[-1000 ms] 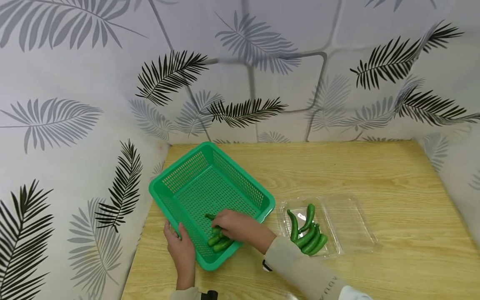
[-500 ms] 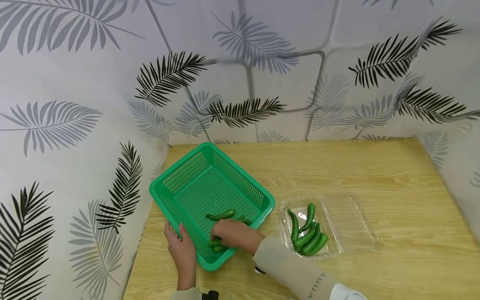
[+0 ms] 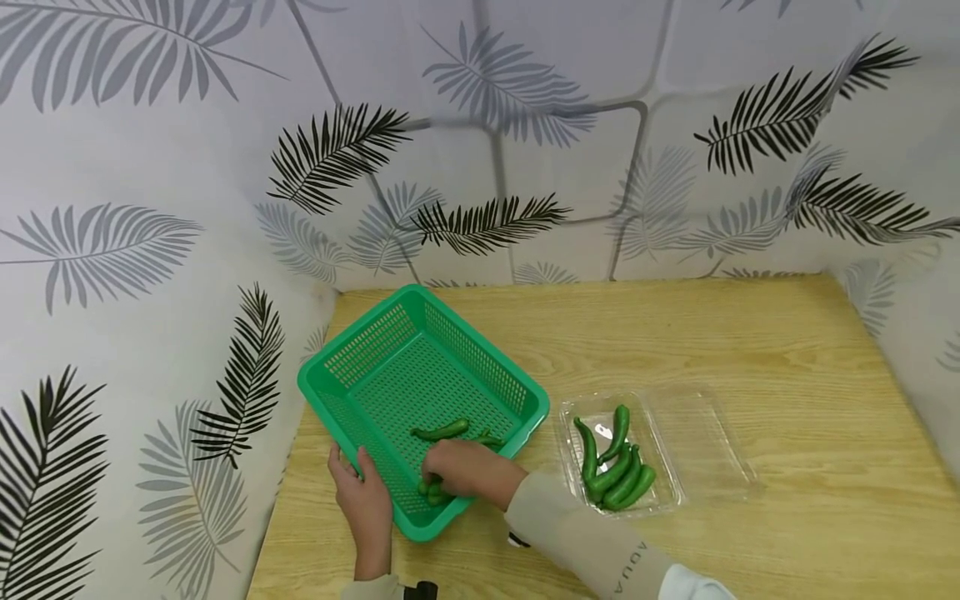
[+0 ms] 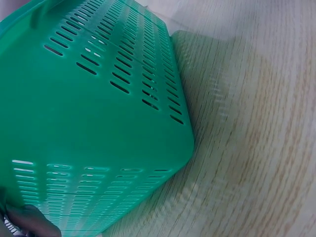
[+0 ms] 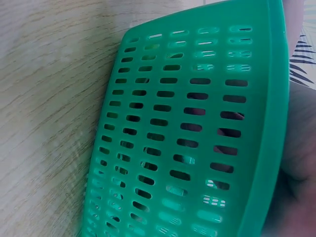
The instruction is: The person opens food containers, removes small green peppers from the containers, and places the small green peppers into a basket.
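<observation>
A green plastic basket (image 3: 367, 400) stands at an angle on the table, several green peppers (image 3: 442, 430) lying near its close corner. My left hand (image 3: 365, 504) grips its left side, thumb at the rim and fingers along the outer wall; a dark fingertip (image 4: 34, 221) shows against that wall in the left wrist view. Inside the basket, my right hand (image 3: 468, 468) has curled fingers down on the peppers in the near corner. Those fingertips are hidden from above. Through the slots of the basket wall (image 5: 163, 108), the right wrist view shows only parts of the hand.
To the right of the basket lies an open clear plastic clamshell box (image 3: 667, 467), with several green peppers (image 3: 618, 475) in its base and its lid (image 3: 701, 442) folded out to the right. The wooden table (image 3: 675, 333) meets leaf-patterned fabric at the back and sides.
My right hand has shifted slightly left and down, uncovering peppers behind it, and now stays nearly still in the near corner. The left hand and basket have stayed put.
</observation>
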A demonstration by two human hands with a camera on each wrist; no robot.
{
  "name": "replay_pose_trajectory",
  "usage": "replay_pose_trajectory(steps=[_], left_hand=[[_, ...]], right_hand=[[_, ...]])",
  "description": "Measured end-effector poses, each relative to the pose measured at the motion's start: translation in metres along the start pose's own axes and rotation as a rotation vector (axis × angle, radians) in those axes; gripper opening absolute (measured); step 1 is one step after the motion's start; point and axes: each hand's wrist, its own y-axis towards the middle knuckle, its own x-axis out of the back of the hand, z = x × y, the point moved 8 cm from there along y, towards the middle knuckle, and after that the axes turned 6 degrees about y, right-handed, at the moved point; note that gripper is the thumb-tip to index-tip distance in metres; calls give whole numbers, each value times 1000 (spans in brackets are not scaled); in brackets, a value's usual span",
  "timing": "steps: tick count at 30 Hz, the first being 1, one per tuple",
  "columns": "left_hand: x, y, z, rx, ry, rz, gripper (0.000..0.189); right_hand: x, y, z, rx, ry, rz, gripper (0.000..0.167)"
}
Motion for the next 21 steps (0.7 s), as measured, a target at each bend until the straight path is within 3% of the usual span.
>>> replay_pose_trajectory(steps=[4, 9, 16, 21], left_hand=[[-1, 0, -1, 2, -3, 12, 54], [0, 0, 0, 11, -8, 8, 55], [0, -1, 0, 13, -10, 6, 54], [0, -1, -1, 8, -10, -1, 53]], right_hand=[[1, -3, -2, 31, 46, -14, 15], [14, -15, -5, 69, 99, -94, 18], [48, -46, -13, -3, 136, -240, 20], [70, -73, -20, -9, 151, -370, 19]])
